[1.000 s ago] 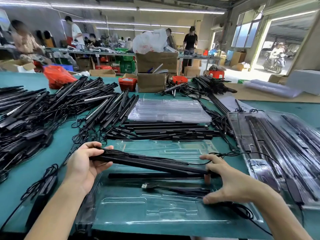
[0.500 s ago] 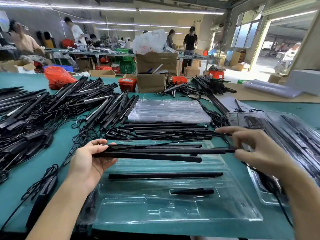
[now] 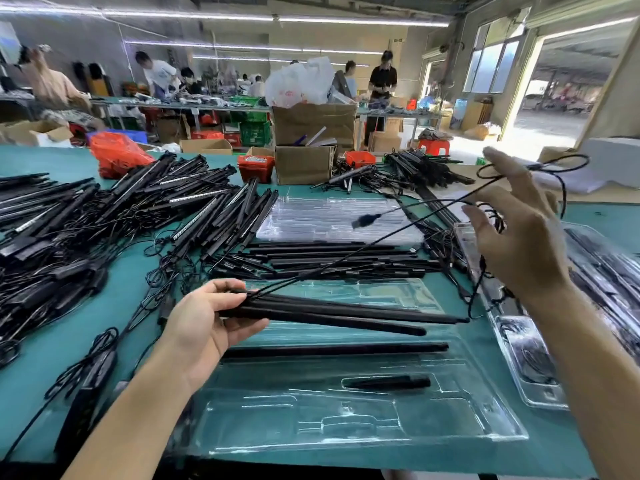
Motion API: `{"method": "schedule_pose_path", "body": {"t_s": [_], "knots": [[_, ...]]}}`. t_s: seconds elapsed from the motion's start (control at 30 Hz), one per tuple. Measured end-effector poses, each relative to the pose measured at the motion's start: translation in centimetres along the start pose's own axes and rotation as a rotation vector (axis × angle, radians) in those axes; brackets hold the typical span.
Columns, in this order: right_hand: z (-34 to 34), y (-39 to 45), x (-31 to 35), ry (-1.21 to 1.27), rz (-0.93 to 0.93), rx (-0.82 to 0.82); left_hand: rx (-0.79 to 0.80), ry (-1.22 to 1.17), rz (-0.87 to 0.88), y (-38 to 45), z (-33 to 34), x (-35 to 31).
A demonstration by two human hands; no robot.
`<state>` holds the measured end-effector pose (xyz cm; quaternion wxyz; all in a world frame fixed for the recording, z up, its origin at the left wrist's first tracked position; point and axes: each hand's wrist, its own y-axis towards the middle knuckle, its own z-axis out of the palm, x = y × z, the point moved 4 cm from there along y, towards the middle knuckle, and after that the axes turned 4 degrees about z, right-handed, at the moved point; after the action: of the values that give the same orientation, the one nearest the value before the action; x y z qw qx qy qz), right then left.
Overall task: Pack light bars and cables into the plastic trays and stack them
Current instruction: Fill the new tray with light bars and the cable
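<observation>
The left hand (image 3: 204, 327) gripped a bundle of light bars (image 3: 346, 317) by one end above the clear tray (image 3: 485, 434) on the tabletop (image 3: 31, 382) — the right hand (image 3: 519, 237) was raised, fingers (image 3: 509, 174) spread, a cable (image 3: 363, 220) looped across them.

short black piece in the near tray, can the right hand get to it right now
Probably not at once: the short black piece lies uncovered in the tray, but the right hand is raised with the cable looped over its fingers.

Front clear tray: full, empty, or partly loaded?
Partly loaded. The tray holds one light bar in a long slot and a short black piece in a small recess; the near recesses show bare plastic.
</observation>
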<state>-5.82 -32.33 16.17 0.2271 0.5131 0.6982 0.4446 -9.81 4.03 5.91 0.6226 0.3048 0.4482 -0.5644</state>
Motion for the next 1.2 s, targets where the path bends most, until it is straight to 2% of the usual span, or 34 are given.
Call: {"method": "schedule_pose_path", "body": {"t_s": [0.1,0.23,0.3,0.4,0.5,0.6,0.67,0.73,0.8,0.93,1.07,1.2], "knots": [[1.2,-1.2,-0.3,-0.034,0.014,-0.02,-0.006,-0.007,-0.025,-0.7,-0.2,1.2],[3.4,-4.5,-0.4,0.052,0.123,0.045,-0.031,0.076,-0.024,-1.3,-0.2,2.4],[4.5,-5.7,-0.3,0.107,0.183,0.106,-0.073,0.286,0.091,-1.3,-0.4,2.1],[6.0,-7.1,0.2,0.171,0.261,0.205,-0.078,0.843,0.424,-1.7,-0.4,1.2],[7.1,-8.0,0.6,0.23,0.341,0.254,-0.02,1.119,0.545,-2.1,-0.3,1.2],[7.9,-8.7,0.7,0.284,0.403,0.286,0.076,1.174,0.615,-2.6,-0.4,1.4],[8.0,-8.9,0.6,0.301,0.426,0.304,0.244,1.197,0.657,-3.0,-0.1,1.7],[7.9,-8.8,0.7,0.315,0.427,0.303,0.447,1.246,0.585,-3.3,0.3,2.5],[7.7,-8.7,0.7,0.336,0.432,0.284,0.565,1.306,0.499,-3.4,0.6,3.2],[7.2,-8.6,0.4,0.409,0.475,0.212,0.549,1.365,0.549,-3.5,0.9,3.3],[6.8,-7.7,0.4,0.444,0.48,0.174,0.484,1.465,0.745,-3.8,1.3,2.9],[6.8,-7.2,0.8,0.451,0.453,0.179,0.414,1.543,0.758,-3.9,1.2,3.0]]}}
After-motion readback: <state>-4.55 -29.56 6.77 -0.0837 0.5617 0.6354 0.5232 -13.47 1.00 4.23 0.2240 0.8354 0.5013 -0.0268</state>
